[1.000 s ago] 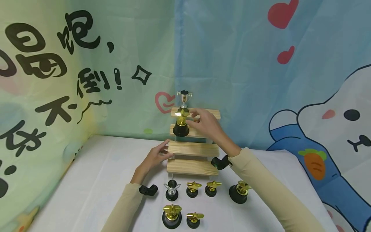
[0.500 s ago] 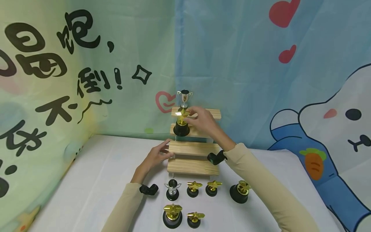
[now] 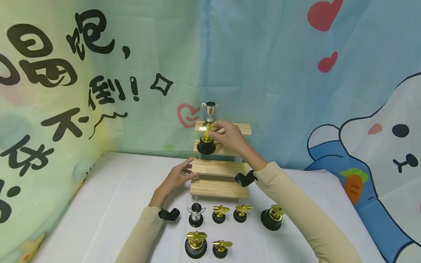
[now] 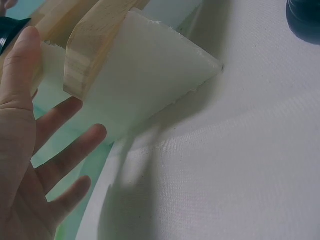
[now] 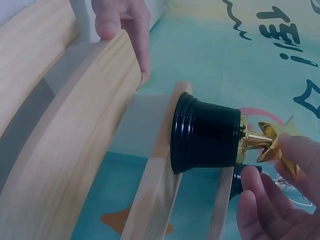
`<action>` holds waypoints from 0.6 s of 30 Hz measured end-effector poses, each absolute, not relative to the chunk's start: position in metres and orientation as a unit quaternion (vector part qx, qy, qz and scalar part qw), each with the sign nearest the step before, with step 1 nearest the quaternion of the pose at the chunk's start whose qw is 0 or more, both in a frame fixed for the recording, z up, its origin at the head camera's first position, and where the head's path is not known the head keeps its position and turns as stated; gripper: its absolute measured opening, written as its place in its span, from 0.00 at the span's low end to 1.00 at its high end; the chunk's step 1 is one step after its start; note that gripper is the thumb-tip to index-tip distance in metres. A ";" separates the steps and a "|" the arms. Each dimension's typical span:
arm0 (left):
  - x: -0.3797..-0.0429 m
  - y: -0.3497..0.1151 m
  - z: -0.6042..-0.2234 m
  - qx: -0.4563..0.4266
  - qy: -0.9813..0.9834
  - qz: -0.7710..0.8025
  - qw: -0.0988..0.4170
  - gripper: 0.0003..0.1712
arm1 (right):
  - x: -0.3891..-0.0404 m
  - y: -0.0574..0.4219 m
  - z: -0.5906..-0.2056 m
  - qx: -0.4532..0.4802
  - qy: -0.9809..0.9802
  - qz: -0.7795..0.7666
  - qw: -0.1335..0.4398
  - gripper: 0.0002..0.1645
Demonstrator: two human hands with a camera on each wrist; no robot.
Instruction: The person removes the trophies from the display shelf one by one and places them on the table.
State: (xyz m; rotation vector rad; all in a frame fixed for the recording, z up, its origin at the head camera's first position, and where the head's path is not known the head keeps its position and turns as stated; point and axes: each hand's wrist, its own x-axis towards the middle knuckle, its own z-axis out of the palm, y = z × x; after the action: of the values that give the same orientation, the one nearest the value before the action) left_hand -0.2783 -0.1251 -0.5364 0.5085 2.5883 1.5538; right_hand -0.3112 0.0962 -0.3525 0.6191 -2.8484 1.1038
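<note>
My right hand (image 3: 228, 137) pinches the gold star on top of a black-based trophy (image 3: 206, 144). In the right wrist view, thumb and finger meet at the star, and the black base (image 5: 207, 135) sits against a shelf plank. That plank is the second from the top of a stepped wooden stand (image 3: 219, 167). My left hand (image 3: 177, 177) is at the stand's left side, touching a plank end. The left wrist view shows its fingers (image 4: 75, 150) spread and fairly straight beside the stand's pale side panel (image 4: 150, 75).
A silver cup trophy (image 3: 209, 111) stands on the top plank. On the white table (image 3: 108, 204) before the stand are another silver cup (image 3: 196, 215), small gold star trophies (image 3: 220, 214) and larger ones (image 3: 196, 245). One large trophy (image 3: 272, 218) is close to my right sleeve.
My right hand has shifted slightly left and closed its fingers on the star trophy's top. The trophy stays on its plank, and my left hand keeps its place.
</note>
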 end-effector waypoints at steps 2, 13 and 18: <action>-0.279 -0.125 -0.536 0.163 0.843 0.511 0.044 0.41 | -0.313 0.097 -0.353 0.198 -0.913 0.357 0.008 0.23; -0.278 -0.123 -0.530 0.166 0.842 0.513 0.038 0.41 | -0.316 0.099 -0.355 0.203 -0.908 0.367 0.008 0.24; -0.281 -0.123 -0.536 0.161 0.842 0.513 0.038 0.42 | -0.318 0.101 -0.357 0.214 -0.905 0.366 0.023 0.24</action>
State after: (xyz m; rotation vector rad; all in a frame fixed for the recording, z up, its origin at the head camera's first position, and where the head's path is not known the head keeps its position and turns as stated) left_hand -0.2814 -0.1226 -0.5355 0.4929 2.5846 1.5744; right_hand -0.3175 0.1011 -0.3575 0.6641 -2.8032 1.1347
